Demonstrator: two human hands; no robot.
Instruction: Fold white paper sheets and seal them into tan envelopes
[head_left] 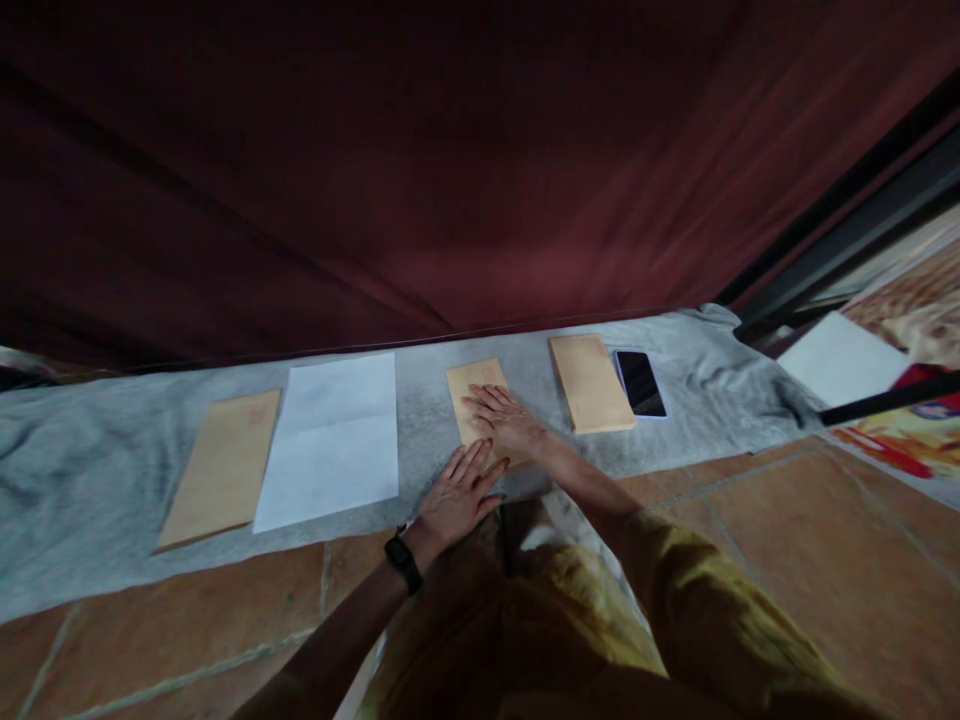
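Observation:
A brown paper envelope (463,385) lies on the grey cloth straight in front of me, partly covered by both hands. My right hand (504,415) rests flat on its middle, fingers stretched out and apart. Across the near left corner lies my left hand (459,492), its fingers spread and the tips touching the envelope. A black watch is on the left wrist. To the left are sheets of white paper (330,440) and, beyond them, more brown envelopes (221,465). A stack of brown envelopes (592,385) sits to the right of my right hand.
A smartphone (641,384) with a dark screen lies just right of the envelope stack. The grey cloth (424,400) runs along a dark red curtain (480,200). Terracotta tiles (225,600) border its near edge. At far right stands a dark frame (855,220) beside printed material.

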